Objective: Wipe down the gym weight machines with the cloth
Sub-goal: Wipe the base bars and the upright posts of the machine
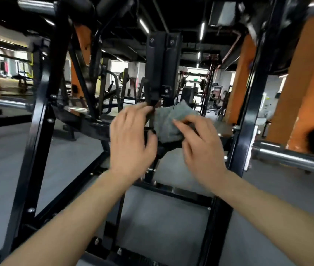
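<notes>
Inside the black frame (43, 120), just under the centre post (162, 70), hangs the grey cloth (171, 121). The left hand (131, 137) pinches its left edge. The right hand (200, 146) has fingers curled around its right side.

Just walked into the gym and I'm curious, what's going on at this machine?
A person is wiping a black steel weight machine frame with a crumpled grey fabric cloth. The right hand pinches the cloth just below the central black upright post; the left hand reaches to that post's lower end, its grip too blurred to tell.
</notes>
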The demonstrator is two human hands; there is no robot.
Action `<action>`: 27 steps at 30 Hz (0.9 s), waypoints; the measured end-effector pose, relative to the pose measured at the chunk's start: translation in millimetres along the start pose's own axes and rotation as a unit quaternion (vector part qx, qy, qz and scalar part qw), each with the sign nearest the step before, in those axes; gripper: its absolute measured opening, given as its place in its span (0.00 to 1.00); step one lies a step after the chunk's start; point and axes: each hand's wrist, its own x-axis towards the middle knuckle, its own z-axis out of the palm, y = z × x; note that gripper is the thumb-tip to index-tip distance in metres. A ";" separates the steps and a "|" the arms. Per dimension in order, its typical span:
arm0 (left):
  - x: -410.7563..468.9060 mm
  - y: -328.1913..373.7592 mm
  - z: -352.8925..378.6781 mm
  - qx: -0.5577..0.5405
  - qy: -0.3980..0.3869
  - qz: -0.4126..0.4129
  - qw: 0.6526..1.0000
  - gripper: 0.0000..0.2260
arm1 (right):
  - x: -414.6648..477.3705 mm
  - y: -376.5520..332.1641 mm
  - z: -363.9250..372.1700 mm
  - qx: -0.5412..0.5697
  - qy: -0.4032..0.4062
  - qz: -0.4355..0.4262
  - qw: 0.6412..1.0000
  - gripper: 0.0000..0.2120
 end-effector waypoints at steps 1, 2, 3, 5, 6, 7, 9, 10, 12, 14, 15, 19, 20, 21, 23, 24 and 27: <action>17.2 -2.8 10.8 0.053 -0.067 0.005 0.996 0.19 | -12.3 17.3 5.9 -0.031 -0.050 0.009 0.998 0.23; 30.4 -9.3 20.0 0.101 -0.151 -0.008 0.983 0.19 | -27.8 32.3 13.7 -0.059 -0.100 0.013 0.993 0.26; 39.9 -18.0 28.9 0.149 -0.237 -0.020 0.960 0.23 | -43.2 46.3 19.8 -0.080 -0.137 0.012 0.987 0.30; 45.7 -29.4 39.3 0.211 -0.340 -0.031 0.916 0.28 | -66.2 71.6 20.2 -0.101 -0.177 0.019 0.979 0.36; 47.4 -28.7 40.9 0.213 -0.349 -0.040 0.912 0.27 | -72.0 81.2 16.4 -0.109 -0.181 0.032 0.977 0.36; 49.2 -26.3 42.3 0.198 -0.346 -0.057 0.915 0.27 | -75.2 89.3 12.7 -0.123 -0.184 0.053 0.974 0.35; 54.2 -14.9 43.2 0.193 -0.332 -0.087 0.919 0.26 | -74.8 98.3 5.9 -0.162 -0.182 0.113 0.963 0.30; 54.9 -12.2 45.1 0.201 -0.331 -0.096 0.917 0.26 | -72.5 99.8 6.1 -0.176 -0.180 0.145 0.957 0.27; 53.1 -10.2 46.8 0.210 -0.337 -0.106 0.912 0.26 | -64.3 93.0 5.4 -0.171 -0.165 0.210 0.948 0.26; 51.5 -11.7 45.9 0.209 -0.338 -0.110 0.911 0.26 | -48.0 74.6 5.8 -0.137 -0.157 0.241 0.948 0.28; 51.7 -12.4 46.1 0.207 -0.336 -0.112 0.912 0.25 | -37.4 63.0 10.4 -0.116 -0.163 0.241 0.950 0.27; 53.2 -14.7 48.2 0.207 -0.336 -0.120 0.911 0.23 | 2.4 5.4 49.8 -0.035 -0.171 0.181 0.968 0.20; 53.6 -15.8 48.3 0.204 -0.337 -0.128 0.910 0.21 | 7.3 -4.7 57.2 -0.023 -0.169 0.171 0.970 0.19; 54.2 -17.4 47.9 0.202 -0.340 -0.135 0.909 0.20 | 9.5 -10.0 60.6 -0.015 -0.173 0.160 0.972 0.18; 55.9 -15.5 48.0 0.190 -0.346 -0.145 0.907 0.20 | 7.1 -1.5 52.4 -0.013 -0.196 0.138 0.971 0.19; 55.8 -14.5 48.3 0.186 -0.345 -0.147 0.908 0.20 | 2.9 8.7 45.9 -0.019 -0.208 0.135 0.969 0.19; 56.0 -11.8 48.6 0.174 -0.340 -0.140 0.914 0.21 | -8.2 44.5 20.1 -0.068 -0.237 0.177 0.953 0.23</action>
